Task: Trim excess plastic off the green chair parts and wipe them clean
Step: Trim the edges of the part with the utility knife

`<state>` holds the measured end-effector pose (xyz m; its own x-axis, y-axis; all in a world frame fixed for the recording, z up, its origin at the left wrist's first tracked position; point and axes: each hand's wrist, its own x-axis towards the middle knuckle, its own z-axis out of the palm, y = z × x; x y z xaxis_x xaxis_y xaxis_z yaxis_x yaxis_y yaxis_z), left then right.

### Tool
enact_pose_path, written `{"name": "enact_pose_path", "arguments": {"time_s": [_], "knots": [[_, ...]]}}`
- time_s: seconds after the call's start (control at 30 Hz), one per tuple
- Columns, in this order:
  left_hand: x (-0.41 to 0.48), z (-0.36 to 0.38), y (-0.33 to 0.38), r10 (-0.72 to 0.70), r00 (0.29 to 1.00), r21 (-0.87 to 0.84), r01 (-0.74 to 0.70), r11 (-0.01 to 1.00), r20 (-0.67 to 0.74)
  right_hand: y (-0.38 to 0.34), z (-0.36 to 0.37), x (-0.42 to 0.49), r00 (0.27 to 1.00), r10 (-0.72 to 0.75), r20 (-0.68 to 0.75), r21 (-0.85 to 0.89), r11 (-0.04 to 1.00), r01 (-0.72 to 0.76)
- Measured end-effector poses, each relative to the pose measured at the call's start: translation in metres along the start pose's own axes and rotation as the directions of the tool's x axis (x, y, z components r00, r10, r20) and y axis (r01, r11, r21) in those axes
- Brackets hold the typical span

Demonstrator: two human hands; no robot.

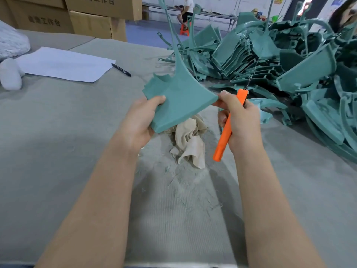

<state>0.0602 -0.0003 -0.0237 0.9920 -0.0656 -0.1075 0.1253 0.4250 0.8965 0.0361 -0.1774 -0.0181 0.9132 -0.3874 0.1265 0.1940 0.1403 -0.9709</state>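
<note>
Two bare hands are holding one green chair part [181, 101] up at the centre of the frame, just above the grey-covered table [58, 142]. The left hand [138, 122] is gripping the part's lower left edge, with the thumb lying on the top face and the fingers curling underneath. The right hand [240, 120] is wrapping its fingers round an orange cutter [225, 136]. The cutter's handle is pointing down toward the lower middle and its upper end is poking out above the knuckles; whether a blade is out cannot be told. That same hand's thumb is pressing on the part's right corner. The part is spreading wide near the hands, showing a ragged edge at its upper left, and is narrowing into a thin stem rising toward the top of the frame.

Below the part, a crumpled beige cloth [191, 144] is lying on the table between the two wrists, with pale shavings [173, 182] scattering toward the lower centre. A big pile of green parts [289, 62] is filling the right and upper right. At the upper left a white sheet of paper [63, 63] is lying flat, with a black pen [121, 70] just beside its right corner. Cardboard boxes [90, 18] are standing behind it along the top edge. Far off at the top centre a person [187, 10] is sitting near an orange stool [184, 30].
</note>
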Motion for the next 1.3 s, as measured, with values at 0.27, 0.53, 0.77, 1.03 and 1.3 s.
{"name": "enact_pose_path", "arguments": {"time_s": [0.27,0.53,0.77,1.03,1.3], "knots": [[0.002,-0.004,0.001,0.111,0.993,0.083,-0.114,0.99,0.038,-0.001,-0.005,0.002,0.987,0.075,0.14,0.016,0.997,-0.078],[0.003,-0.01,0.002,0.123,0.992,0.084,-0.124,0.989,0.012,-0.003,-0.007,-0.001,0.976,0.025,0.217,-0.006,1.0,-0.025],[0.0,-0.012,0.005,0.066,0.993,-0.023,-0.064,0.998,0.095,-0.008,-0.003,-0.006,0.955,-0.12,0.27,0.234,0.971,0.056],[0.001,-0.01,0.002,0.112,0.99,0.111,-0.122,0.986,0.089,-0.004,-0.007,0.001,0.979,0.088,0.185,0.066,0.993,-0.102],[0.003,-0.012,0.001,0.07,0.99,0.103,-0.083,0.991,0.121,-0.006,-0.004,-0.003,0.963,0.089,0.254,0.144,0.981,-0.128]]}}
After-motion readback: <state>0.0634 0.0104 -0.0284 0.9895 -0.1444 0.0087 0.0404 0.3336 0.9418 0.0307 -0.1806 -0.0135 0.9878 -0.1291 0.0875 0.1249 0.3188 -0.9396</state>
